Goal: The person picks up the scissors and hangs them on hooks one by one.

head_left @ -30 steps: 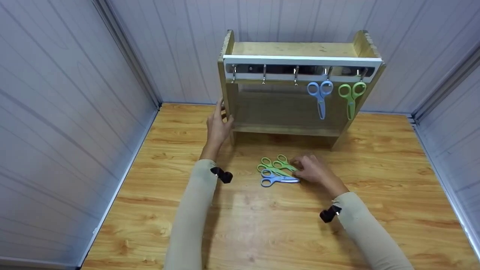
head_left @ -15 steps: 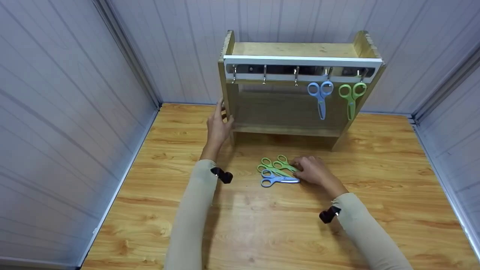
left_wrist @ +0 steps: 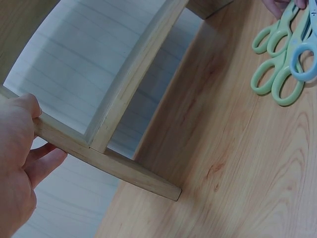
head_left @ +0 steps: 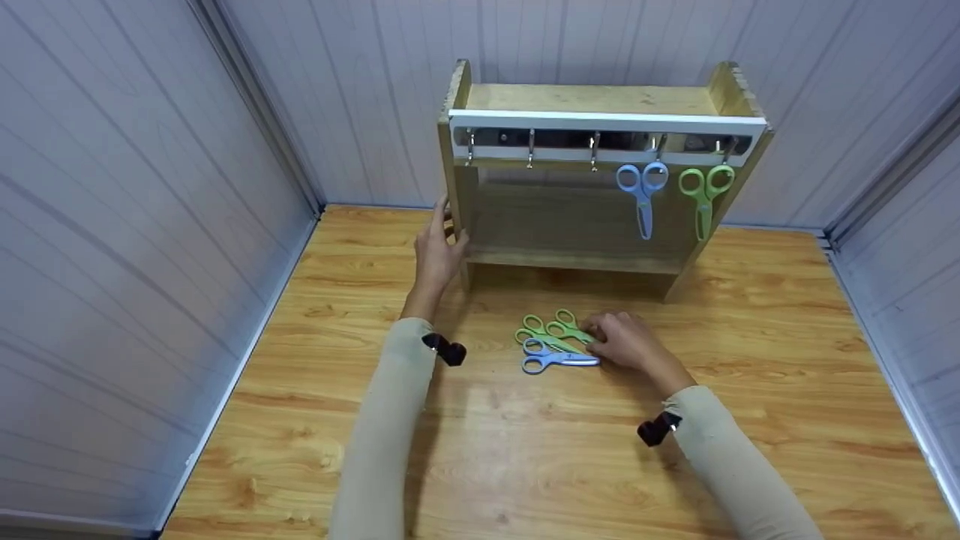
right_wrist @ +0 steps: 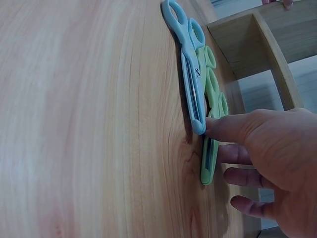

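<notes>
A wooden shelf rack (head_left: 577,260) stands at the back, and my left hand (head_left: 437,256) grips the edge of its left side panel. In the left wrist view, the thumb and fingers lie on opposite sides of that panel. Two green scissors (head_left: 546,339) and a pair of blue scissors (head_left: 555,358) lie bunched on the floor before the rack, handles to the left. My right hand (head_left: 622,341) pinches the blade end of the farther green scissors (right_wrist: 207,166). Its thumb lies beside the blue scissors' tip (right_wrist: 198,125); the exact finger contact is partly hidden.
A white rail with metal hooks (head_left: 594,152) runs across the rack's front. Blue scissors (head_left: 641,196) and green scissors (head_left: 703,199) hang from its two right-hand hooks. Pale panel walls (head_left: 360,112) enclose the wood-grain floor (head_left: 495,457).
</notes>
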{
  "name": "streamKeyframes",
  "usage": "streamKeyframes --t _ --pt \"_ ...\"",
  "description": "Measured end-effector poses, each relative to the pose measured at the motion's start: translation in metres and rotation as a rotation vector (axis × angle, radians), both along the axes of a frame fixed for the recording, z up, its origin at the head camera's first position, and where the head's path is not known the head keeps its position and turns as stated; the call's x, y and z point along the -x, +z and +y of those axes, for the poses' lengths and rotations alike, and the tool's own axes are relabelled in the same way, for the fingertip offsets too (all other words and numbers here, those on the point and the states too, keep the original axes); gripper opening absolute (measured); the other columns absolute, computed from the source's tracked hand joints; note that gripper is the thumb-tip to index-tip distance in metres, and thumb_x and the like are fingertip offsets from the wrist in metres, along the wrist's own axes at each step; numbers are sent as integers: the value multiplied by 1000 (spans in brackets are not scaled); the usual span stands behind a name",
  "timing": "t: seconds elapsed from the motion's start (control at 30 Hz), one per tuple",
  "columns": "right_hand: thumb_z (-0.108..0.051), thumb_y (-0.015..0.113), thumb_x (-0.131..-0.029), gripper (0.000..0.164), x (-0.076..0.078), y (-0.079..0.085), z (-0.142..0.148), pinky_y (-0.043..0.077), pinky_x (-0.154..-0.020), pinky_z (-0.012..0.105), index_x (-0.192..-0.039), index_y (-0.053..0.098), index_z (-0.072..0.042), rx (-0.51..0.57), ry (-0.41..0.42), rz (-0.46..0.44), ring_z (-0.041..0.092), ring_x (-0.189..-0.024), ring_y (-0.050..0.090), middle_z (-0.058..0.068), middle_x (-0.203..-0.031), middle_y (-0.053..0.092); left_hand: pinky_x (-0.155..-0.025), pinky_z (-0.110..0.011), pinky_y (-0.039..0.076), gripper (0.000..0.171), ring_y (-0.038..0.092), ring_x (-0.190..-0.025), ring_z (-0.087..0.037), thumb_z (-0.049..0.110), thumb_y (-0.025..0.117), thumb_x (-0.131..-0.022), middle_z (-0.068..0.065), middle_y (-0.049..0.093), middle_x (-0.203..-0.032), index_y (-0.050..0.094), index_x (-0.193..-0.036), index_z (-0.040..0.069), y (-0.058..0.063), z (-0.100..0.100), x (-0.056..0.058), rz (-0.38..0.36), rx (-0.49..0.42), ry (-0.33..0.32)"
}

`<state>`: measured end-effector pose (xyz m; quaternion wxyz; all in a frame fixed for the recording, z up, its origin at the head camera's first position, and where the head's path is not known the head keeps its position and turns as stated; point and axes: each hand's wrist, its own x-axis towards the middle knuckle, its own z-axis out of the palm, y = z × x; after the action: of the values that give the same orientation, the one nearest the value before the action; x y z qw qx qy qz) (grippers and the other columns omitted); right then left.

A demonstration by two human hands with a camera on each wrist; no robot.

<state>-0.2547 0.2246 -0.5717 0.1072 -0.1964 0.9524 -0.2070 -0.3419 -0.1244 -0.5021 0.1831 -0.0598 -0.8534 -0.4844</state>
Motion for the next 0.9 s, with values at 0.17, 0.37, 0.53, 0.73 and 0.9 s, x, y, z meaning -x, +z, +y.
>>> streamKeyframes --t 0.17,0.37,0.53,0.73,0.9 --pt "-14 82 -100 34 1 0 2 49 -76 37 -133 80 -6 8 -15 -26 20 -84 61 9 -99 77 -114 -52 67 70 75 -135 -48 -2 71 -106 -30 69 -150 45 -171 7 0 0 0 0 -13 -4" --pt "-14 83 -99 36 -1 0 0 43 -70 30 -134 79 -3 26 -23 -23 18 -79 57 7 -91 72 -116 -53 66 72 72 -139 -48 -3 69 -106 -30 68 -150 43 -172 8 0 1 0 -5 -33 -14" --pt "-12 83 -98 28 -1 -1 0 42 -66 28 -125 82 -4 52 -13 -3 14 -74 56 4 -84 70 -116 -51 66 73 72 -139 -46 -2 70 -107 -30 69 -149 41 -173 7 0 1 0 -9 -19 -14" --pt "-13 82 -99 17 -1 0 -1 40 -66 28 -114 79 -7 62 -21 -26 14 -74 53 1 -82 65 -117 -52 65 75 71 -141 -46 -1 70 -107 -30 67 -153 40 -174 9 0 0 0 -16 -33 -18" --pt "-15 81 -100 18 -1 1 -1 40 -67 29 -117 78 -7 48 -36 -49 15 -75 54 0 -83 64 -118 -53 64 74 70 -143 -45 -2 70 -106 -30 67 -153 41 -173 7 0 0 1 -7 -38 -20"
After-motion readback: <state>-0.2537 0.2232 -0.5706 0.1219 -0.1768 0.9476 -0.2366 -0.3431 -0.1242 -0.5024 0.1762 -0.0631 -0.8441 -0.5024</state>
